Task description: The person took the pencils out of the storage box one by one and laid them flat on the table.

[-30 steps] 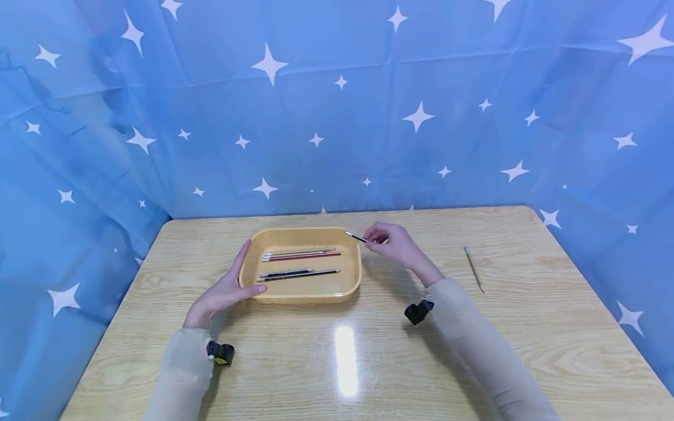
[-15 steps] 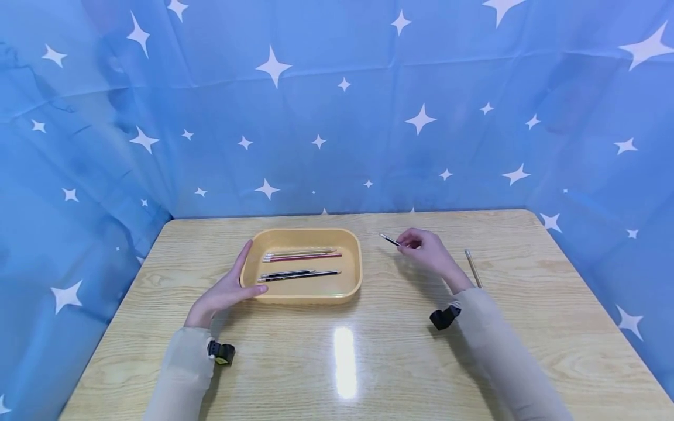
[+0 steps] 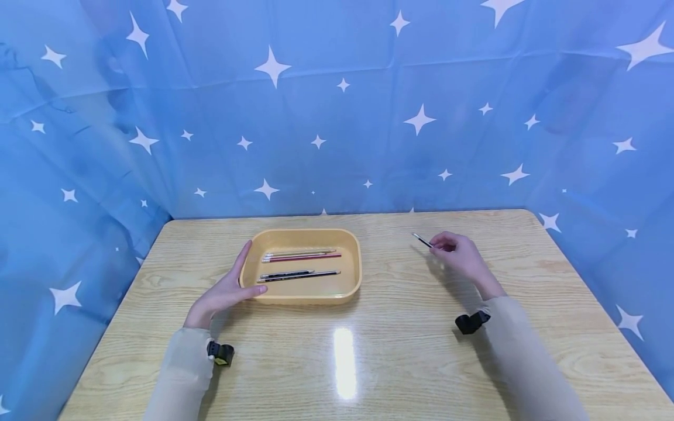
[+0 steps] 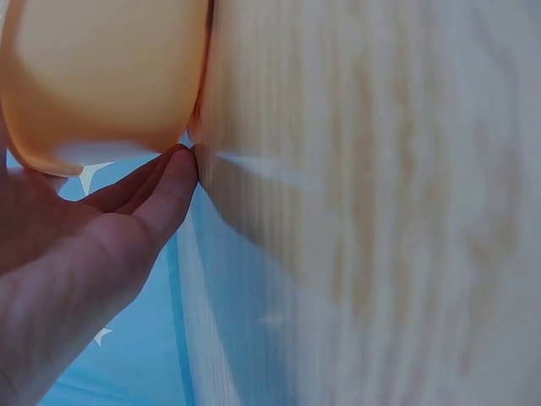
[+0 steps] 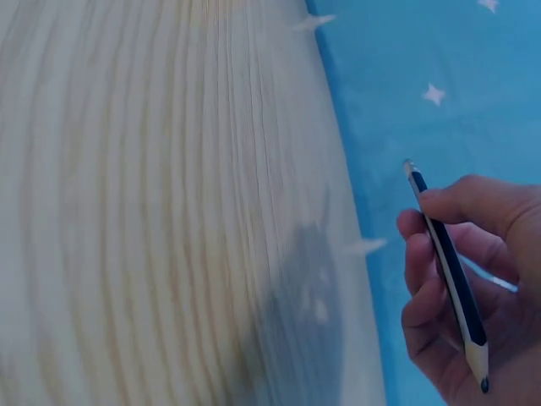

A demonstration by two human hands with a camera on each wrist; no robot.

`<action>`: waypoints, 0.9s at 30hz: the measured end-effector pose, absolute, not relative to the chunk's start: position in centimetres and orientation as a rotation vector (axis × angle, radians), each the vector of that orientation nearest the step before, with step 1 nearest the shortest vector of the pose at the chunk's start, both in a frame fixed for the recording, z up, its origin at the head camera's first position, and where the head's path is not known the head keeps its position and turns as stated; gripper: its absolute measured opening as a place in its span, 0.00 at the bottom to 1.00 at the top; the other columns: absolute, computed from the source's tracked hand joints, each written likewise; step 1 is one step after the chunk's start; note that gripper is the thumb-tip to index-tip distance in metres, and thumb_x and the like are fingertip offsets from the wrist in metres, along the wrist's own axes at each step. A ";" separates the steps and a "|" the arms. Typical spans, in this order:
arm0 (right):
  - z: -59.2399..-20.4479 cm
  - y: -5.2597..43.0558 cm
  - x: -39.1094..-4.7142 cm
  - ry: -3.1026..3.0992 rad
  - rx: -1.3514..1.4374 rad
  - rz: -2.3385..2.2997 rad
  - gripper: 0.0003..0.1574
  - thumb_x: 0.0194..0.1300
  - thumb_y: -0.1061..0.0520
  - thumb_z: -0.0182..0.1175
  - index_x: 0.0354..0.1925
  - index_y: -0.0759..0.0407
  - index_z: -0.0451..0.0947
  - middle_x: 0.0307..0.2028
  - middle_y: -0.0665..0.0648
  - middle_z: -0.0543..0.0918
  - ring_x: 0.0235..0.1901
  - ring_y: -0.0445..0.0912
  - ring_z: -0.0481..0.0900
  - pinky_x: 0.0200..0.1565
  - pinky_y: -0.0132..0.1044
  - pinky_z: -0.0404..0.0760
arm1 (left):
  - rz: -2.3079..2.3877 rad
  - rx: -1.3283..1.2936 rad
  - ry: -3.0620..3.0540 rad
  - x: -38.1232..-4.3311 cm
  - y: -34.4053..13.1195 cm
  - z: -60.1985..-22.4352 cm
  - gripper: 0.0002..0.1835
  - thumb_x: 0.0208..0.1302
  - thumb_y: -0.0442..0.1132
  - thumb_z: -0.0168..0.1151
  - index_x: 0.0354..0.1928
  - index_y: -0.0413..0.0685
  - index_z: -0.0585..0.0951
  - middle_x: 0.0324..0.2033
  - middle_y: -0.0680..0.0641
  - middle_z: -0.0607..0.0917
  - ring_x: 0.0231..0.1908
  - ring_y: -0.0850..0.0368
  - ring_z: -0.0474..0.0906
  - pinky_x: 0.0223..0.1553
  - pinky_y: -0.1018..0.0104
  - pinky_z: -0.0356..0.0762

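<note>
A shallow yellow-orange tray (image 3: 302,295) stands on the table, with several pencils (image 3: 300,276) lying in it in two groups. My left hand (image 3: 227,289) holds the tray's left end, thumb over the front rim and fingers along the outer side. In the left wrist view, the fingers (image 4: 173,182) touch the tray's outer wall (image 4: 106,76). Away to the right, my right hand (image 3: 460,254) pinches a black-and-white striped pencil (image 3: 423,240) above the table. In the right wrist view, the pencil (image 5: 452,271) lies between thumb and fingers, its sharpened tip toward the palm side.
The wooden table (image 3: 400,362) reaches back to a blue curtain (image 3: 337,117) with white stars, which also hangs at both sides. A bright light reflection (image 3: 344,362) lies on the tabletop in front of the tray.
My right hand has moved right from the tray's right rim, carrying the striped pencil. The loose gold pencil on the right is now hidden behind that hand and wrist. The left hand stays put.
</note>
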State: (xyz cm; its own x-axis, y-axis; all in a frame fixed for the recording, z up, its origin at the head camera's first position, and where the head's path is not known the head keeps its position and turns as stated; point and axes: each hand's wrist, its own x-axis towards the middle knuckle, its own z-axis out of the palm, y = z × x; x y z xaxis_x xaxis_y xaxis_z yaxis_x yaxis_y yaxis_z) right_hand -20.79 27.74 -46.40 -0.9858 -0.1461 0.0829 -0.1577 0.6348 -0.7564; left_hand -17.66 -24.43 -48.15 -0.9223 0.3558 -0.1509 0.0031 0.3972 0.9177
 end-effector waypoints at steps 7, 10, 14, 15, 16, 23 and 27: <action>-46.7 30.4 -19.9 -2.810 0.152 1.311 0.15 0.70 0.57 0.58 0.47 0.69 0.77 0.39 0.66 0.81 0.37 0.54 0.76 0.32 0.33 0.75 | 1.543 0.317 2.328 -17.7 -24.5 -48.2 0.59 0.60 0.44 0.69 0.76 0.68 0.33 0.74 0.40 0.36 0.70 0.34 0.41 0.64 0.35 0.43; -46.8 31.4 -19.5 -2.798 0.124 1.297 0.16 0.70 0.57 0.57 0.48 0.69 0.77 0.39 0.67 0.80 0.36 0.53 0.76 0.31 0.33 0.74 | 1.561 0.317 2.316 -17.7 -24.5 -48.2 0.59 0.60 0.43 0.69 0.76 0.68 0.33 0.74 0.40 0.36 0.70 0.35 0.41 0.64 0.35 0.41; -47.1 32.5 -19.0 -2.804 0.059 1.265 0.17 0.70 0.57 0.57 0.49 0.70 0.76 0.39 0.66 0.80 0.34 0.46 0.76 0.31 0.30 0.73 | 1.573 0.317 2.306 -17.7 -24.5 -48.2 0.59 0.60 0.43 0.69 0.76 0.67 0.33 0.74 0.39 0.36 0.70 0.35 0.42 0.65 0.36 0.41; -47.2 32.8 -18.9 -2.804 0.042 1.255 0.17 0.70 0.57 0.57 0.49 0.70 0.76 0.39 0.66 0.80 0.34 0.45 0.75 0.31 0.30 0.73 | 1.574 0.317 2.306 -17.7 -24.5 -48.2 0.59 0.60 0.43 0.69 0.76 0.67 0.33 0.74 0.39 0.36 0.70 0.35 0.42 0.65 0.36 0.41; -47.3 33.1 -18.8 -2.806 0.021 1.245 0.17 0.70 0.57 0.57 0.49 0.70 0.77 0.39 0.66 0.80 0.33 0.43 0.75 0.31 0.29 0.74 | 1.573 0.317 2.306 -17.7 -24.5 -48.2 0.59 0.59 0.43 0.69 0.76 0.67 0.33 0.74 0.39 0.36 0.70 0.35 0.43 0.65 0.36 0.41; -48.0 34.7 -18.2 -2.798 -0.115 1.191 0.19 0.69 0.54 0.58 0.48 0.71 0.76 0.39 0.65 0.79 0.30 0.39 0.76 0.28 0.30 0.75 | 1.571 0.310 2.304 -17.7 -24.5 -48.2 0.59 0.59 0.43 0.69 0.76 0.67 0.33 0.74 0.39 0.37 0.70 0.35 0.43 0.65 0.36 0.42; -48.4 35.1 -18.1 -2.807 -0.194 1.088 0.19 0.67 0.55 0.60 0.46 0.71 0.77 0.37 0.64 0.80 0.31 0.42 0.75 0.29 0.31 0.72 | 1.552 0.312 2.321 -17.6 -24.4 -48.1 0.59 0.60 0.44 0.69 0.76 0.69 0.33 0.74 0.39 0.37 0.70 0.34 0.41 0.64 0.35 0.43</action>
